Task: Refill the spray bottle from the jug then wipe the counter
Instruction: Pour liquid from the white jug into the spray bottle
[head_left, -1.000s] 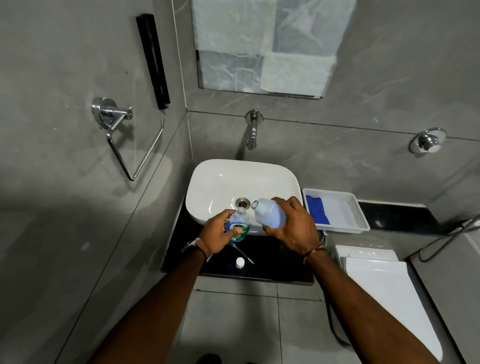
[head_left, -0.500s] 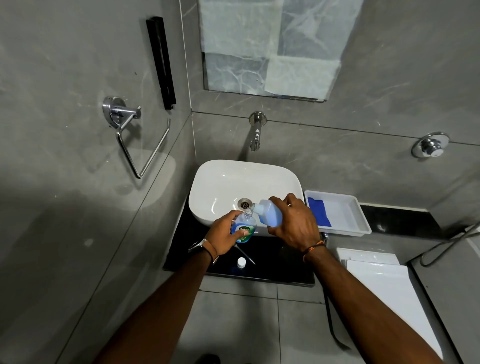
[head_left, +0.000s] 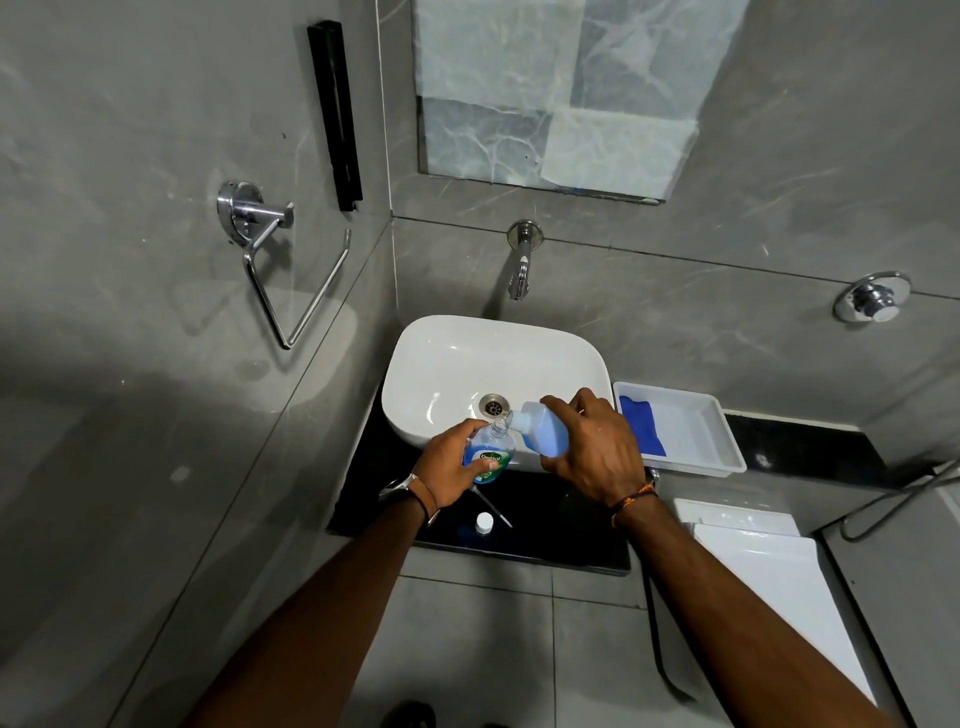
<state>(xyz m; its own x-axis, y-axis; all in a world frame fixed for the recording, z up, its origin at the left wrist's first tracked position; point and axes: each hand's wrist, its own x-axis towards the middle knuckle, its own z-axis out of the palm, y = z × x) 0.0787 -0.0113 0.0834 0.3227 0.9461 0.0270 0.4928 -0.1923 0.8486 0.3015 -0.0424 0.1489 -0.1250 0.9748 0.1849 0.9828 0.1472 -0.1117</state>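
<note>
Jug (head_left: 540, 430) tipped toward the left, its open mouth right at the neck of the bottle (head_left: 489, 451), the two openings touching or all but touching above the front rim of the basin (head_left: 452, 358). The right hand (head_left: 597, 451) is wrapped over the jug's body from above, fingers curled round its far side, and pale blue liquid fills the lower part of the jug. The left hand (head_left: 451, 462) is closed round the bottle from the left and holds it upright; the bottle is clear with blue liquid inside and a green and blue label facing the camera. Whether liquid is flowing between them cannot be made out. Both are held just over the dark counter (head_left: 363, 499), in front of the basin's drain (head_left: 492, 404). On the counter below the left hand lies a small white cap (head_left: 484, 521), and beside it a thin tube (head_left: 496, 509) lies slanted, its upper end hidden under the hand. To the right of the basin sits a white tray (head_left: 722, 441) with a blue cloth (head_left: 640, 426) lying in its left end. A tap (head_left: 521, 265) juts from the wall above the basin. A towel ring (head_left: 280, 275) hangs on the left wall.
</note>
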